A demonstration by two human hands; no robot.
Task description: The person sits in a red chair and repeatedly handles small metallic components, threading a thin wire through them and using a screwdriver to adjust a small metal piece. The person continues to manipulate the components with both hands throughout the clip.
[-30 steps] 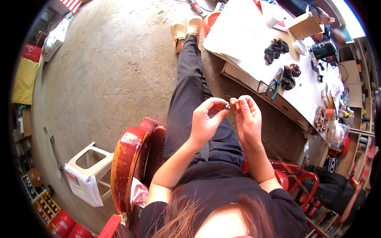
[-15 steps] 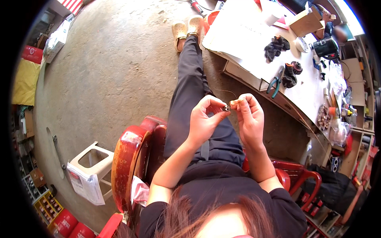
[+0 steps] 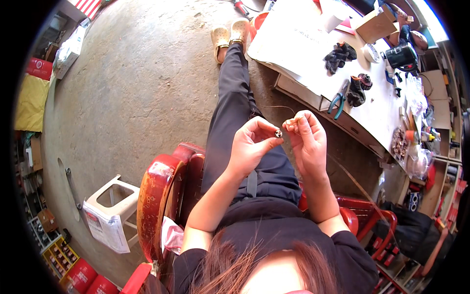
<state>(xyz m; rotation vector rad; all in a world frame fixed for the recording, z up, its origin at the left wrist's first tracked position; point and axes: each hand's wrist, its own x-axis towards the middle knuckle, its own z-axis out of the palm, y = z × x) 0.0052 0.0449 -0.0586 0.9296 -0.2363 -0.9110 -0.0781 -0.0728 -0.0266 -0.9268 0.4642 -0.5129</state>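
Observation:
Above my lap, my left hand (image 3: 252,147) pinches a small round metal part (image 3: 278,133) between thumb and fingertips. Its end, dark with bright bits, faces up. Close beside it on the right, my right hand (image 3: 308,139) is closed in a pinch on a thin copper-coloured wire (image 3: 281,107). A loose length of the wire arcs out to the left above the fingers. A small gap separates the fingertips of the two hands. Whether the wire joins the metal part is too fine to tell.
To the right, a white-topped table (image 3: 289,46) bears pliers (image 3: 338,100), dark gloves (image 3: 339,58), a tape roll (image 3: 371,53) and an open cardboard box (image 3: 376,25). A red wooden chair arm (image 3: 159,196) is at my left, beside a pale plastic stool (image 3: 115,196).
My right hand has shifted slightly up, widening the gap to the metal part. The part's end now faces up more. A thin strand shows lower right, beside my right forearm.

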